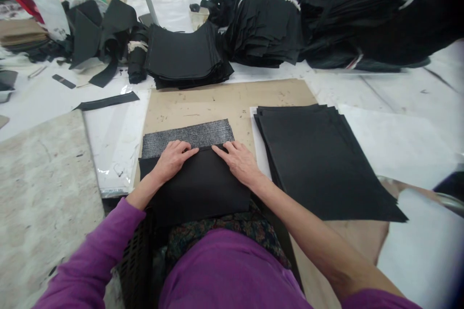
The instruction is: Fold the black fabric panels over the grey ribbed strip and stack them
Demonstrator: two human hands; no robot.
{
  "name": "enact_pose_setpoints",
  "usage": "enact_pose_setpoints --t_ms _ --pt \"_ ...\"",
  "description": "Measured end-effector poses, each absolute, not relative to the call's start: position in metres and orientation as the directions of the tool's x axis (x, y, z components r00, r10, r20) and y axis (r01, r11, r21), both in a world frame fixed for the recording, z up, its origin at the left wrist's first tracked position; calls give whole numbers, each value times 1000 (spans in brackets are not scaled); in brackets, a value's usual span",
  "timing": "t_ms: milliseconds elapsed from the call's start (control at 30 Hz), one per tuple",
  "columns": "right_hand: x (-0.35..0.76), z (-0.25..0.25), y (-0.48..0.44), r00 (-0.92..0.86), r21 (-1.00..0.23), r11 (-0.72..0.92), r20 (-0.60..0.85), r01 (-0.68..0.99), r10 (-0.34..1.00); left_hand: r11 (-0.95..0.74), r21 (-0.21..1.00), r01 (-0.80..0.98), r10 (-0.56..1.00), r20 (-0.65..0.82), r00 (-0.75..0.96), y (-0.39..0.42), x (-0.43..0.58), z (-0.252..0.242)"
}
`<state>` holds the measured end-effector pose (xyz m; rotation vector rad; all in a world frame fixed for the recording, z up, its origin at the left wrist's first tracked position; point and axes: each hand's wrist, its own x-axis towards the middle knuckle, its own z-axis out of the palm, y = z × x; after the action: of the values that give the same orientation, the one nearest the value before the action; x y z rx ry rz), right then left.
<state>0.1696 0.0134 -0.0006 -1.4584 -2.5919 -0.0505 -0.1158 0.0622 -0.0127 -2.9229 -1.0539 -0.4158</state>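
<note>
A black sheet (203,186) of fabric-like material lies in front of me, its near part hanging over the table's front edge above my lap. Along its far side runs a speckled grey strip (188,134). My left hand (173,160) is on the line where black meets grey, fingers bent, thumb stretched inward along the edge. My right hand (239,160) mirrors it a little to the right, its thumb pointing at the other. Both hands are closed on the black sheet's edge, which looks folded there. What lies under the fingertips is hidden.
To the right lies a stack of black sheets (319,159). Behind the brown board (232,99) sit another black stack (184,53) and a tied black bundle (268,24). A stained pale board (43,188) is at left, near a narrow black strip (108,101).
</note>
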Motion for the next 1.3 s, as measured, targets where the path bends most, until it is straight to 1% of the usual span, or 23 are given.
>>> enact_pose_setpoints --t_ms 133,233,333,433,533,633,767,867,1033,1100,1200,1300 --pt "166 7 16 -510 -41 522 159 852 845 -795 -18 607 591 203 780 59 -114 -3" --pt "152 11 16 -508 -70 530 204 845 837 -803 -52 594 575 198 794 56 -112 2" --pt "128 7 14 -540 -115 569 209 814 815 -802 -51 596 575 206 792 55 -111 2" --pt "110 -2 13 -541 -112 566 192 817 819 -791 -28 611 593 214 776 57 -116 -4" --pt "106 -6 14 -524 -92 547 193 832 829 -773 41 633 623 233 747 59 -133 -12" --pt "108 -6 16 -531 -96 554 190 827 826 -750 118 650 655 261 709 59 -157 -15" --pt "106 -2 17 -547 -91 569 184 817 816 -731 158 664 679 263 685 54 -180 -14" --pt "106 1 19 -567 -71 586 182 807 803 -732 132 668 677 243 695 51 -183 -10" --pt "101 5 24 -589 -51 606 185 794 787 -762 -15 647 634 183 751 48 -179 1" --pt "92 6 24 -590 -61 611 202 789 782 -767 -45 640 625 176 761 47 -178 4" --pt "69 3 23 -612 -107 645 230 757 756 -758 -29 652 637 179 749 45 -178 4" --pt "50 -3 21 -627 -133 662 231 737 744 -731 18 682 672 188 716 44 -185 0"
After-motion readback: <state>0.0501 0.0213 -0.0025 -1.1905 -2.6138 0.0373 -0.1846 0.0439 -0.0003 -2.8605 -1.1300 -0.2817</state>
